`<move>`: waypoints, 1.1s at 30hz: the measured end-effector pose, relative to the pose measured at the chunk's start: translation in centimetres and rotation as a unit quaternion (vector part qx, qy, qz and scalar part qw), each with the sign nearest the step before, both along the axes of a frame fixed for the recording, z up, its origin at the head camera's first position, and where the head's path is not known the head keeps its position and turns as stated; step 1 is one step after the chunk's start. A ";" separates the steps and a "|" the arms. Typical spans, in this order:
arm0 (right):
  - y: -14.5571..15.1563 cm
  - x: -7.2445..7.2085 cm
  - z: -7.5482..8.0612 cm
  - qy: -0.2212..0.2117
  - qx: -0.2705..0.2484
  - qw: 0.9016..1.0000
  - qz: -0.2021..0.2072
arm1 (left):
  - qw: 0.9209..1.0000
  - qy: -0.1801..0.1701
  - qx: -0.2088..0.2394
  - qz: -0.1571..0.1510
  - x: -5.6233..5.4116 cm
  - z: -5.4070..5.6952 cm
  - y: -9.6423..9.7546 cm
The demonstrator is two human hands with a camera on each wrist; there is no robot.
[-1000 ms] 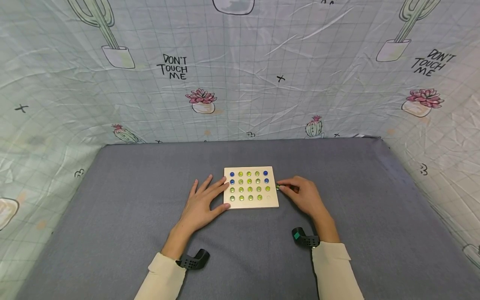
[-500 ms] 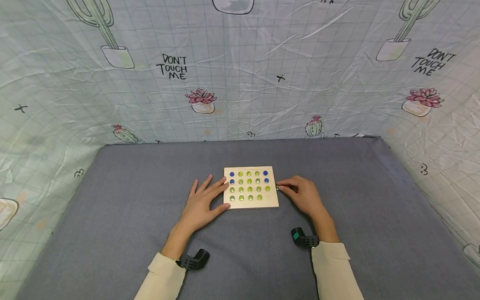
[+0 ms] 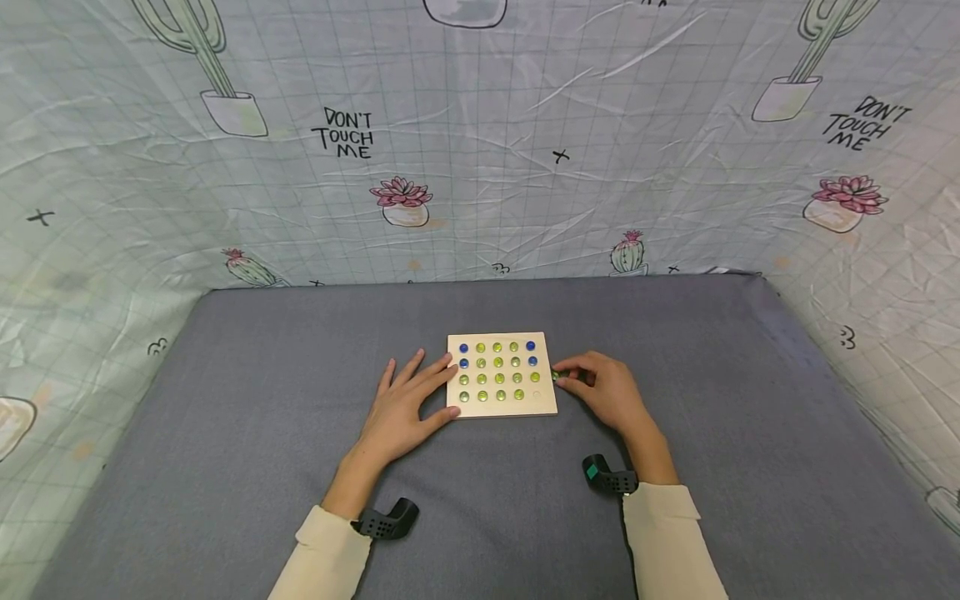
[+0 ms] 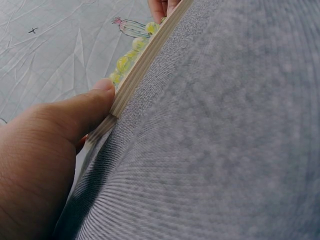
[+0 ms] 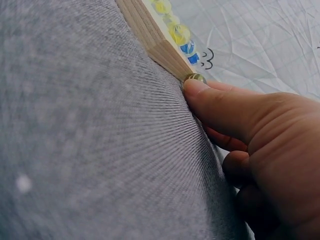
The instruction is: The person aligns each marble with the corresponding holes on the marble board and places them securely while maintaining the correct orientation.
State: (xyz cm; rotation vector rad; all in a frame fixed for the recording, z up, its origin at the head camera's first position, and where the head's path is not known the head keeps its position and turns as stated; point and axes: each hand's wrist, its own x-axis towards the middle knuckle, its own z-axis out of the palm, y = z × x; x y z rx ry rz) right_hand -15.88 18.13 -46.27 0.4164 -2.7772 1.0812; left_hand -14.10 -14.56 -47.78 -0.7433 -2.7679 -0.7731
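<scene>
A pale wooden board (image 3: 492, 407) lies on the grey cloth, bearing rows of yellow-green marbles (image 3: 499, 362) and a few blue marbles (image 3: 530, 345) at its left and right sides. One shallow hollow at the near right corner holds no marble. My left hand (image 3: 399, 418) lies spread with fingertips and thumb on the board's left edge; in the left wrist view the thumb (image 4: 92, 107) presses at the corner. Just off the right edge, my right hand (image 3: 611, 392) pinches a greenish marble (image 5: 196, 77) between thumb and fingers, low by the cloth.
The grey cloth (image 3: 300, 350) covers the table around the board. Behind and at both sides hangs a pale sheet (image 3: 480, 150) printed with cacti and words. A black wrist camera (image 3: 387, 518) sits on the left wrist, another black wrist camera (image 3: 610, 476) on the right.
The right thumb and fingertips shift slightly around the marble by the board's right edge. The left hand and the board stay in place.
</scene>
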 end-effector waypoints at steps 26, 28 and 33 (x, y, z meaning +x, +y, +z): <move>0.0 0.1 0.3 -0.027 -0.009 1.000 0.008 | 1.000 0.001 -0.003 0.001 0.0 -0.1 0.0; 0.0 0.1 0.4 -0.029 -0.013 0.999 0.013 | 1.000 0.002 -0.003 0.001 0.0 -0.2 0.0; -0.2 0.2 0.7 -0.034 -0.015 0.999 0.025 | 1.000 0.000 -0.003 0.000 0.0 -0.3 -0.1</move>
